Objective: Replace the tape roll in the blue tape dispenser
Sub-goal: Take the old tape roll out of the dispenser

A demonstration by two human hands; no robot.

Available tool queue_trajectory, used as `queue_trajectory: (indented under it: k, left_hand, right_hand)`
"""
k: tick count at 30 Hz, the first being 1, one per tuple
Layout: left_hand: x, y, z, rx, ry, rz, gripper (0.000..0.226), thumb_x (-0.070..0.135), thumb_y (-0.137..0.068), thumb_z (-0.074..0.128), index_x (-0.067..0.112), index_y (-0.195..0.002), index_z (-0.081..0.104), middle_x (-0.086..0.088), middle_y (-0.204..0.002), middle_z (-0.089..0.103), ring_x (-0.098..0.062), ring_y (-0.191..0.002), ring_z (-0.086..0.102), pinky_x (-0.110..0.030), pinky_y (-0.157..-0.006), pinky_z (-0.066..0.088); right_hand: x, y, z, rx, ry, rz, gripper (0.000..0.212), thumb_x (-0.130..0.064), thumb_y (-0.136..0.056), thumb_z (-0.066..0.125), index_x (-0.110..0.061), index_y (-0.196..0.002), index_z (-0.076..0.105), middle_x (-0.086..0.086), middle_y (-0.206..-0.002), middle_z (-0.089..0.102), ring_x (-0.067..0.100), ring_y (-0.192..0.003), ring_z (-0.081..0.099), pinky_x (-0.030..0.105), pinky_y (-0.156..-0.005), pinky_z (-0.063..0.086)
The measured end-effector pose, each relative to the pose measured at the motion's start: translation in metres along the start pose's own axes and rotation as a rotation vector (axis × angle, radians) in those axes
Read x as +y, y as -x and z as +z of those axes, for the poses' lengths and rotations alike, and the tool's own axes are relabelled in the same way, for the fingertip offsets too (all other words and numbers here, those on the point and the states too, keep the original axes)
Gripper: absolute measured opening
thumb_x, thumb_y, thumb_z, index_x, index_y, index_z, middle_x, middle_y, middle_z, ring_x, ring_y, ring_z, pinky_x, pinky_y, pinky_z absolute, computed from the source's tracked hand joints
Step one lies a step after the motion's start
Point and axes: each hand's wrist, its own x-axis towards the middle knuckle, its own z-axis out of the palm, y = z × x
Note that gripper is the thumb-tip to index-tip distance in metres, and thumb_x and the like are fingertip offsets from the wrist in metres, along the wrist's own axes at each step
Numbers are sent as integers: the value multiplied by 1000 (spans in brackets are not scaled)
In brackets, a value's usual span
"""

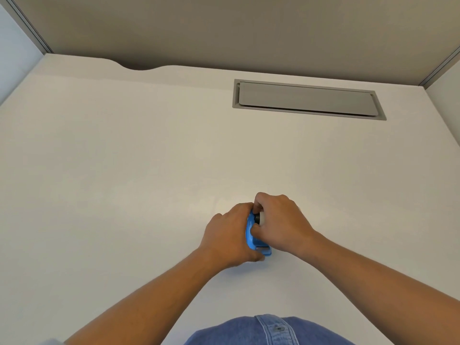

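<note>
The blue tape dispenser [254, 241] sits on the white desk [124, 183], its cutter end towards me. My left hand [229, 235] wraps around its left side and holds it. My right hand [278, 222] comes in from the right, its thumb and fingers closed on a tape roll [260, 218], a whitish ring with a black hub, at the top of the dispenser. Both hands hide most of the dispenser and the roll; whether the roll sits in its slot cannot be told.
A grey cable-port flap [308, 99] is set into the desk at the back right. Partition walls [224, 28] close off the back and sides. My denim shirt [268, 331] shows at the bottom edge.
</note>
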Motion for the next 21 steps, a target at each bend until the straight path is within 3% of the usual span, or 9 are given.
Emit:
queue_trajectory:
  k: [5,10,14,21]
  left_hand:
    - [-1,-2,3,39,-48,2,77,54,-58,82,29,-120,46,15,-117,60,-10,-84,55,-24,-81,41]
    - [-2,-5,5,49,-89,-3,76,55,-54,82,32,-118,46,16,-111,61,-9,-79,52,-25,-80,36]
    - [0,-6,5,51,-98,-23,77,52,-53,82,33,-118,46,16,-107,61,-11,-77,50,-27,-80,36]
    - [1,-7,6,72,-127,-38,67,55,-50,80,32,-103,47,18,-92,60,-11,-75,56,-27,-76,36]
  right_hand:
    - [3,1,1,11,-57,20,24,-18,-68,72,-25,-82,53,-4,-76,64,18,-71,59,27,-57,46]
    - [5,-1,-1,17,-89,43,22,-17,-65,72,-25,-76,54,-9,-69,59,14,-64,53,24,-53,37]
    - [4,-5,-4,1,-121,91,22,-17,-62,75,-23,-71,56,-8,-71,61,9,-57,50,29,-54,47]
    - [-2,1,-2,-20,105,-58,16,-13,-73,62,-20,-75,47,-4,-66,54,18,-62,49,25,-48,32]
